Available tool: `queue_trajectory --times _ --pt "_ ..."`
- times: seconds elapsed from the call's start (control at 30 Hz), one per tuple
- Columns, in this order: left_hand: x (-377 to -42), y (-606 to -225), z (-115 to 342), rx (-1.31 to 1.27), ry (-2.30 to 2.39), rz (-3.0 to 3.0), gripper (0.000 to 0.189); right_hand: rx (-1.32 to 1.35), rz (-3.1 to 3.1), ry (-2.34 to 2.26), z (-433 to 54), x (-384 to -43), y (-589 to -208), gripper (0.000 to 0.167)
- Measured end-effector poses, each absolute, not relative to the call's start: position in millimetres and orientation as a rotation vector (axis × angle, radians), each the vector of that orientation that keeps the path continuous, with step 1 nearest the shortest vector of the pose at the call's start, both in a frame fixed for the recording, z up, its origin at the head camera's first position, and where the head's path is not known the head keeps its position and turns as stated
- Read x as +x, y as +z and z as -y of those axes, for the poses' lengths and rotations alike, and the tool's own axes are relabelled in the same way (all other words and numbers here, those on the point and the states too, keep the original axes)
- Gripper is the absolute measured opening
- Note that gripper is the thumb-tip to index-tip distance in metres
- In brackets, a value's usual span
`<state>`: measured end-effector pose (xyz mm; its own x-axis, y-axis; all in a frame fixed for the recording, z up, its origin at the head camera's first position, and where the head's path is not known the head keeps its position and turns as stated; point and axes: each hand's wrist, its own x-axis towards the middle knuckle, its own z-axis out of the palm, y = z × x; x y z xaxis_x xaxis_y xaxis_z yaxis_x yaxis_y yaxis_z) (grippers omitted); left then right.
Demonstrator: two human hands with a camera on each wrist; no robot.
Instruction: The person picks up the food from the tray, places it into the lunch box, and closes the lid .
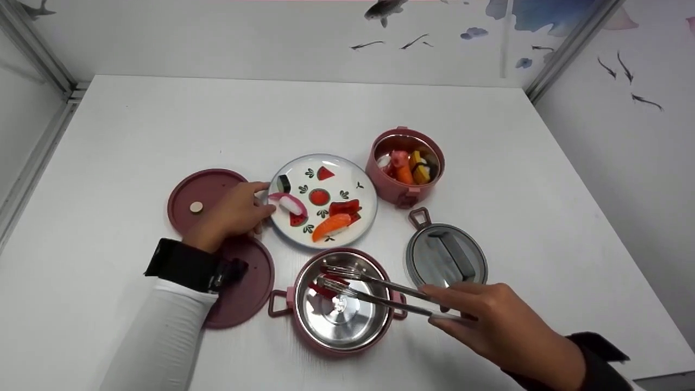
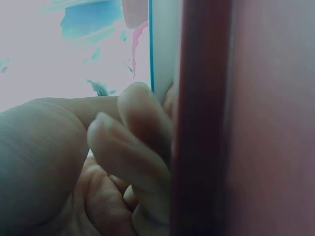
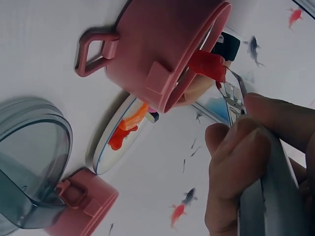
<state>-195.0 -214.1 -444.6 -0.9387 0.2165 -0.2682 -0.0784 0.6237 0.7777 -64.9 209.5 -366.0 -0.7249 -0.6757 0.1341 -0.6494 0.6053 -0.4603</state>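
My right hand point(image 1: 488, 320) grips metal tongs point(image 1: 380, 288), whose tips reach over the pink two-handled pot point(image 1: 304, 336). A red toy food piece point(image 3: 207, 65) sits between the tong tips at the pot's rim in the right wrist view. On the left, my left hand point(image 1: 233, 209) holds the rim of the patterned plate point(image 1: 358, 184) with thumb and fingers. The plate bears an orange-topped toy sushi point(image 1: 332, 225), a red piece point(image 1: 344, 207), a pink-and-white piece point(image 1: 292, 205) and a dark-edged roll point(image 1: 283, 183).
A deeper pink pot point(image 1: 385, 184) with several toy foods stands behind the plate at right. A grey transparent lid point(image 1: 434, 255) lies right of the near pot. Two dark red discs point(image 1: 190, 184) point(image 1: 244, 304) lie under and beside my left arm.
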Motion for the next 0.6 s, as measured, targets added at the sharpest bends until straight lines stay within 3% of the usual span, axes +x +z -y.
queue_trajectory --times 0.27,0.6 --pt "-196 -445 214 0.115 1.231 -2.516 0.056 -1.216 -2.764 -0.763 -207 -73 -378 0.043" --pt "-196 -443 214 0.094 1.212 -2.521 0.056 -1.073 -2.732 -0.675 -205 -80 -376 0.039"
